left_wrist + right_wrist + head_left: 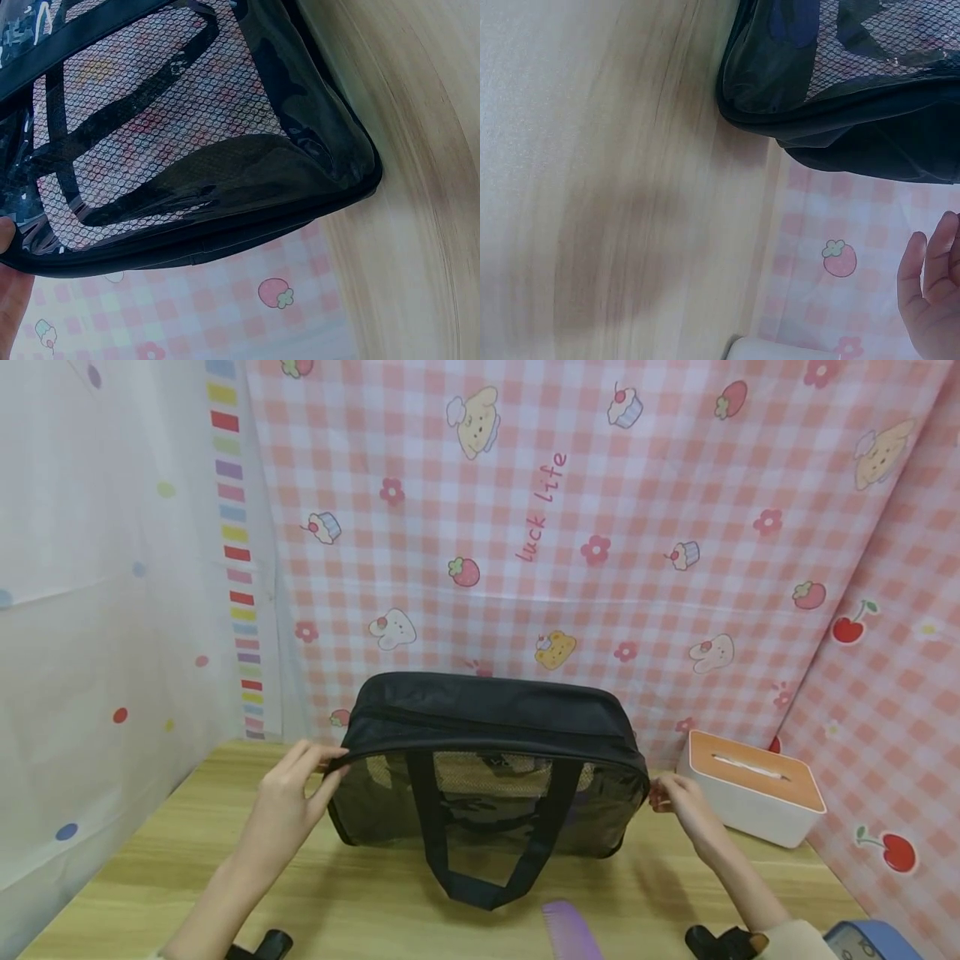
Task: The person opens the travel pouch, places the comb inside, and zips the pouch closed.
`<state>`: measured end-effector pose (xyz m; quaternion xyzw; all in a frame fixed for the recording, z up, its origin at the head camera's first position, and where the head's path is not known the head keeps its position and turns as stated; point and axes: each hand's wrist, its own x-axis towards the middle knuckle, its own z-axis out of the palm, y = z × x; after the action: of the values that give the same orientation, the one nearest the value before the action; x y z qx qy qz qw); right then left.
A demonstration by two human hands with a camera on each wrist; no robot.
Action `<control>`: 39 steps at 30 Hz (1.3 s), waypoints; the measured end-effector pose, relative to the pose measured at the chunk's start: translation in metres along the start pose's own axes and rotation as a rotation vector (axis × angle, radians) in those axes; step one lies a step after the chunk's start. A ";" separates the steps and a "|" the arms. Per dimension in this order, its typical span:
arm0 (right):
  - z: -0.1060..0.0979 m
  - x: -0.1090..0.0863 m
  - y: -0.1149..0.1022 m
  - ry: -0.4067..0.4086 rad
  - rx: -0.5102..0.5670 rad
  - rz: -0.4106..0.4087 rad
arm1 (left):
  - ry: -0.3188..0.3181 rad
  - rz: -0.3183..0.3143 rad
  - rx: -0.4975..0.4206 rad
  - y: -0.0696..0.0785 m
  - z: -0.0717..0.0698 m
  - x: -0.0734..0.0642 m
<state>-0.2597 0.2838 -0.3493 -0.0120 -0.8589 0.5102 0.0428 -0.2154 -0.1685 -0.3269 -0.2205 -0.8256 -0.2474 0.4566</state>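
Note:
A black handbag with see-through sides (487, 718) stands upright on the wooden table, its front strap handle (491, 893) hanging down onto the tabletop. Thumb and fingers of my left hand (288, 793) pinch the bag's upper left edge; in the left wrist view only a bit of that hand (9, 300) shows. At the opposite edge, my right hand (686, 806) pinches the bag's right side. The right wrist view shows its other fingers (911, 277) loosely bent, while the pinch itself is out of frame. Inside the bag, a mesh panel (180, 105) is visible.
A white tissue box with an orange lid (757, 777) stands right of the bag. A purple comb (572, 931) lies at the front, and a blue-framed object (873, 939) is cut off at lower right. Patterned cloths (525, 527) hang behind and beside the table.

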 end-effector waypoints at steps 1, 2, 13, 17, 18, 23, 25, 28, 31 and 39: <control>0.000 0.000 0.000 0.000 -0.006 -0.004 | 0.000 0.001 0.000 0.000 0.000 0.000; -0.001 0.000 0.000 0.000 -0.008 -0.008 | 0.000 0.002 0.001 0.000 0.000 0.000; 0.001 0.000 -0.002 0.058 0.046 -0.049 | 0.019 0.011 -0.002 0.000 0.000 -0.002; 0.002 0.000 -0.002 0.074 0.064 -0.050 | 0.028 0.021 0.000 -0.001 0.000 -0.002; 0.002 0.000 -0.002 0.076 0.069 -0.048 | 0.030 0.022 0.000 -0.001 0.000 -0.002; 0.002 0.001 -0.002 0.082 0.129 -0.053 | 0.032 0.028 -0.003 -0.002 0.000 -0.002; 0.002 0.001 -0.004 0.087 0.183 -0.060 | 0.030 0.028 -0.005 -0.002 0.001 -0.002; 0.001 0.000 -0.006 0.091 0.231 -0.074 | 0.031 0.026 -0.007 -0.002 0.001 -0.002; 0.001 0.000 -0.009 0.084 0.217 -0.069 | 0.037 0.022 -0.007 -0.002 0.001 -0.002; -0.001 -0.001 -0.017 0.121 0.286 -0.098 | 0.041 0.012 -0.011 -0.001 0.001 -0.002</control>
<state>-0.2585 0.2759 -0.3338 0.0055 -0.7729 0.6230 0.1206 -0.2158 -0.1692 -0.3291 -0.2229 -0.8133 -0.2534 0.4739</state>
